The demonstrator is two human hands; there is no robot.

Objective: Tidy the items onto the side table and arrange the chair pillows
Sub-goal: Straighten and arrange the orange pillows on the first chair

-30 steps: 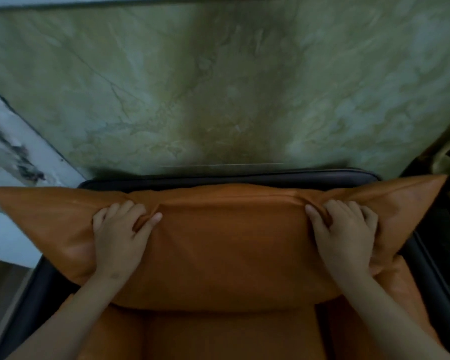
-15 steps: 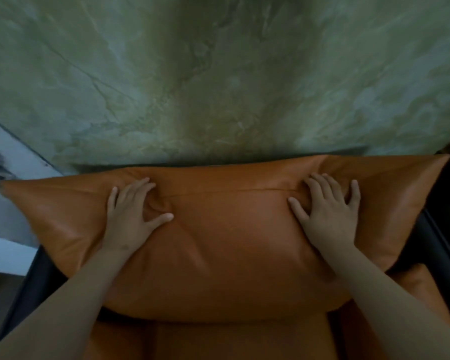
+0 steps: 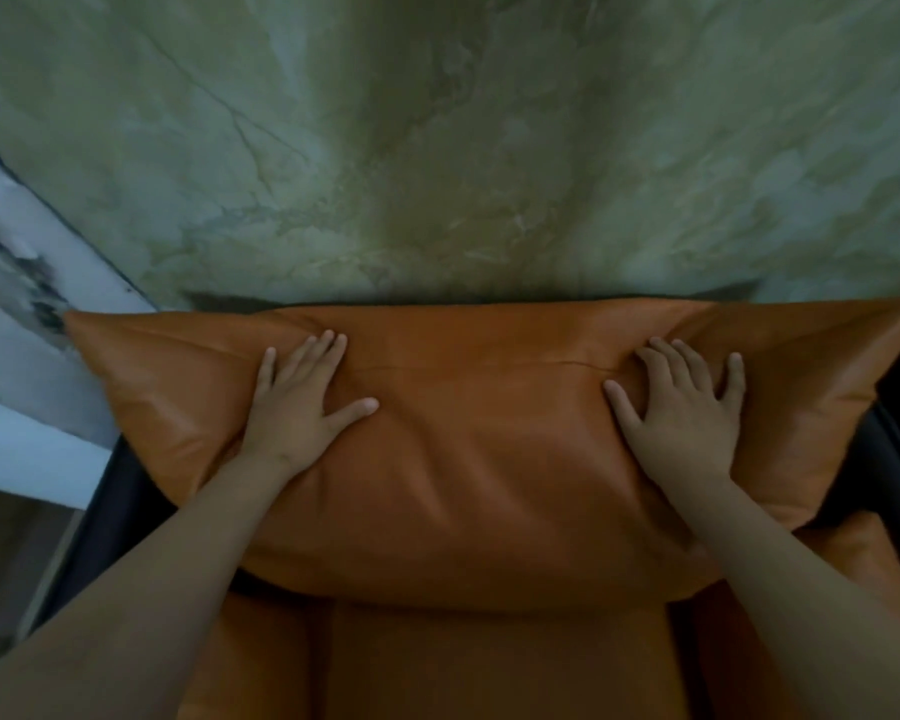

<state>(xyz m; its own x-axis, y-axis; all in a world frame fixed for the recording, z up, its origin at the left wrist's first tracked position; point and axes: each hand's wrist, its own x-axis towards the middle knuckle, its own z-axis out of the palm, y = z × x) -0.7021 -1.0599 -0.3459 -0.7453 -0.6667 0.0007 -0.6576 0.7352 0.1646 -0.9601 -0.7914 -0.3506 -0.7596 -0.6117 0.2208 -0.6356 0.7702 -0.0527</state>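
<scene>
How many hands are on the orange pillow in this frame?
2. The left hand lies flat on the upper left part of the pillow. The right hand lies flat on its upper right part, fingers spread. No other hand is in view.

Pillow spans chair w/ wall just behind; seat open in front.
</scene>
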